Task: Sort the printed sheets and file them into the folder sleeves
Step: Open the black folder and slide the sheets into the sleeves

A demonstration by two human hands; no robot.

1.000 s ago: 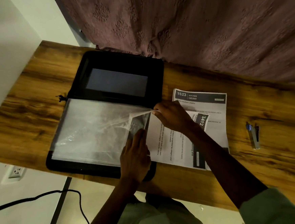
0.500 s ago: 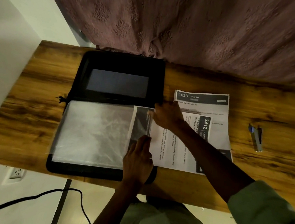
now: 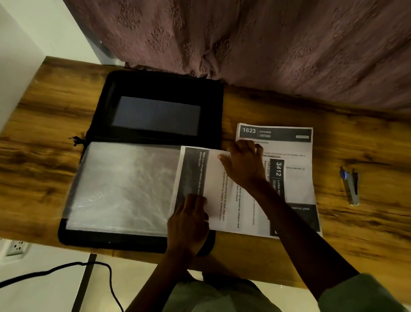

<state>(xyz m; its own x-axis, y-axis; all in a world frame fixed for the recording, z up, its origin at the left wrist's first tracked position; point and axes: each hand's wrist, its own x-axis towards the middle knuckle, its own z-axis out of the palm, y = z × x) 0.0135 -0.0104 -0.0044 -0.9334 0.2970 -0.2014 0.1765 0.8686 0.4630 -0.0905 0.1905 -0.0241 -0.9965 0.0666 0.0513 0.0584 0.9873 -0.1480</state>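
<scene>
An open black folder [image 3: 159, 85] lies on the wooden table, its clear plastic sleeves [image 3: 123, 187] spread over the near half. A printed sheet [image 3: 225, 203] with a dark header band sits partly inside the top sleeve at its right edge. My left hand [image 3: 187, 221] presses flat on the sheet's near left part by the sleeve opening. My right hand [image 3: 245, 162] grips the sheet's far edge. Under it lie two more printed sheets, one marked 3412 [image 3: 278, 174] and one marked 1623 Kitchen [image 3: 284, 135].
A small blue and grey stapler-like tool [image 3: 350, 186] lies on the table to the right. A mauve curtain [image 3: 264, 40] hangs behind the table. A black cable [image 3: 61, 268] runs across the floor at the left, below a wall socket [image 3: 16, 247].
The printed sheet has slid left, further into the sleeve. The sleeve edge that my right hand held up now lies flat, and that hand has moved onto the sheet.
</scene>
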